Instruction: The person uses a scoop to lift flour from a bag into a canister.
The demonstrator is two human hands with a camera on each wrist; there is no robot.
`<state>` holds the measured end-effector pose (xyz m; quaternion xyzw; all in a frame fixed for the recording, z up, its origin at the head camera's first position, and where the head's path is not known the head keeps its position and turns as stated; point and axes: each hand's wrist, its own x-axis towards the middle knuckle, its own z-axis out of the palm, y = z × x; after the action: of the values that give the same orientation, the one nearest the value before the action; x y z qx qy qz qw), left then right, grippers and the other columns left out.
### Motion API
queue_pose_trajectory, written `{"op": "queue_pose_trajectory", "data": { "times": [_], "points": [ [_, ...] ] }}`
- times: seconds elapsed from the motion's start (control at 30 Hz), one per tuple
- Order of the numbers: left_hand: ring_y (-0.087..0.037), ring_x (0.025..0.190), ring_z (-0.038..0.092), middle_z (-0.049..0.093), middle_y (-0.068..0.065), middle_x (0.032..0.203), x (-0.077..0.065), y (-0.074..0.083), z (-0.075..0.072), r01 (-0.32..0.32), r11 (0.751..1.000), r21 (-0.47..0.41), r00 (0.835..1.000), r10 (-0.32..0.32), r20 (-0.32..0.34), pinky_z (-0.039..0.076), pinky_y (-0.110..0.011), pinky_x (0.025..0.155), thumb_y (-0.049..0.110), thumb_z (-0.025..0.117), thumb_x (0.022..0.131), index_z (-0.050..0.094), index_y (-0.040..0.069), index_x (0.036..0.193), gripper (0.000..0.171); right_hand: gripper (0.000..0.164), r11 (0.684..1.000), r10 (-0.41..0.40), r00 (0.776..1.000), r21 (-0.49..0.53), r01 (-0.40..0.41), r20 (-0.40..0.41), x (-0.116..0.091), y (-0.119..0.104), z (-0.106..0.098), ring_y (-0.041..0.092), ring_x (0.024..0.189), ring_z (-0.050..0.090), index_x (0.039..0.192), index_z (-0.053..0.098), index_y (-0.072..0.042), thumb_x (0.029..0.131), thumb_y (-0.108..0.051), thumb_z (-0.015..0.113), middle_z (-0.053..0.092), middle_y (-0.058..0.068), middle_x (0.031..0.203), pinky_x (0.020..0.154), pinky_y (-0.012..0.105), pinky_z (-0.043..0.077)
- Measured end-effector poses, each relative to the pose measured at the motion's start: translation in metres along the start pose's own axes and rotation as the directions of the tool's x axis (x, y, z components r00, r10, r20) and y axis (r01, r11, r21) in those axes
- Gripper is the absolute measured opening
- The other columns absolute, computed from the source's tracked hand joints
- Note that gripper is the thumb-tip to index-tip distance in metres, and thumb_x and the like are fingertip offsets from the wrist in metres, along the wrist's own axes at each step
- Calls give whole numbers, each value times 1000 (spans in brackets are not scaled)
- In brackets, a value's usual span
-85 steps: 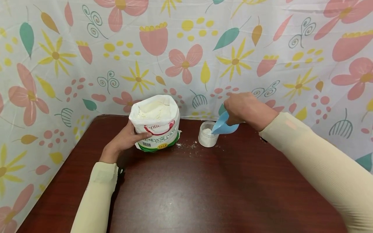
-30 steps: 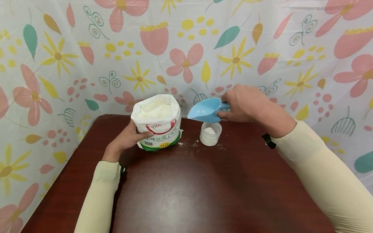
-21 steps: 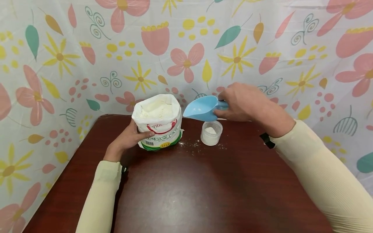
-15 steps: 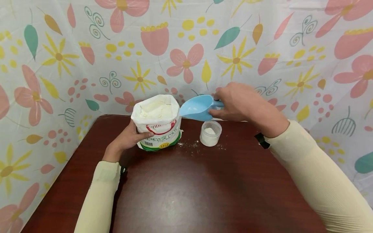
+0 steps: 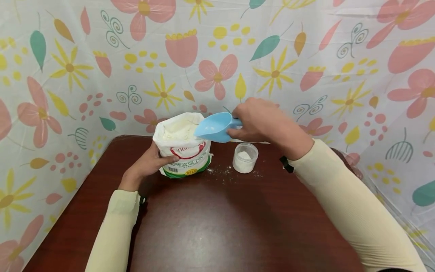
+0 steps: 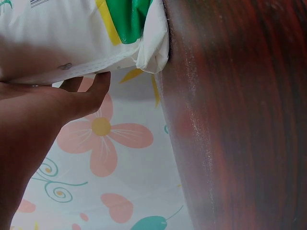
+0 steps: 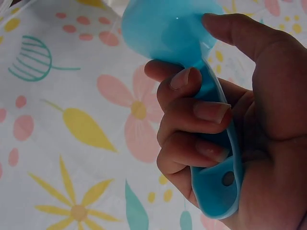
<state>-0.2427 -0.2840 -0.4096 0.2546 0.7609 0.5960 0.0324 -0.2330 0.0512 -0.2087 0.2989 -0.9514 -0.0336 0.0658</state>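
Observation:
My left hand (image 5: pixel 144 166) grips the side of an open white flour bag (image 5: pixel 187 160), thumb across its front and the other fingers behind. The bag stands upright, with pale powder showing in its mouth. My right hand (image 5: pixel 258 122) holds a light blue scoop (image 5: pixel 217 126). In the right wrist view, its fingers curl round the scoop handle (image 7: pixel 218 191) and the thumb lies against the bowl. The scoop's tip is over the right rim of the bag; a little white powder clings inside it. Below the right hand stands a clear jar (image 5: pixel 245 158) partly filled with white powder.
Spilled white powder (image 5: pixel 221 172) dusts the table between bag and jar. The dark wooden table (image 5: pixel 204 226) ends at a flowered curtain (image 5: pixel 217 45) hanging close behind it.
The scoop was tipped into the jar at first. My right hand has since lifted it, levelled it and carried it left to the bag's mouth. My left hand has stayed on the bag.

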Motion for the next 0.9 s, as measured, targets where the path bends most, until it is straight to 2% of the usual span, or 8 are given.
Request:
{"op": "queue_pose_trajectory", "data": {
  "times": [0.2,0.43,0.63,0.77,0.9],
  "points": [
    [-27,138,52,48,1,153,2,-15,-5,10,999,39,1000,-10,-3,39,-63,116,6,83,91,12,37,165,108,38,1000,-9,1000,-8,10,19,12,-10,3,23,61,49,66,56,-15,90,-41,70,43,-1,62,52,37,36],
    [-25,139,51,47,1,153,4,-18,-5,-10,1000,28,1000,10,7,39,-61,116,5,84,91,13,36,165,107,41,1000,-7,999,-27,8,51,23,-18,10,21,60,43,64,49,-16,92,-39,68,38,-2,62,50,36,33],
    [-26,140,50,45,1,154,1,-20,-5,5,1000,28,1000,-5,5,38,-62,117,5,84,90,13,37,164,107,41,999,9,997,-36,-6,79,26,-24,18,18,60,38,66,47,-16,91,-39,69,34,-2,64,50,35,28],
    [-29,140,49,43,0,156,1,-14,-3,22,1000,12,1000,-22,-15,37,-65,117,4,84,90,11,38,164,110,38,999,3,996,-33,0,86,27,-27,18,19,61,39,68,48,-15,91,-37,69,35,-1,66,51,36,31],
    [-32,140,49,43,-4,156,1,0,-1,27,1000,-14,999,-27,-17,36,-67,117,3,84,90,8,32,166,111,38,999,-8,997,-48,11,73,28,-30,17,20,61,38,68,50,-14,91,-36,70,36,0,66,51,36,34]
  ]
}}
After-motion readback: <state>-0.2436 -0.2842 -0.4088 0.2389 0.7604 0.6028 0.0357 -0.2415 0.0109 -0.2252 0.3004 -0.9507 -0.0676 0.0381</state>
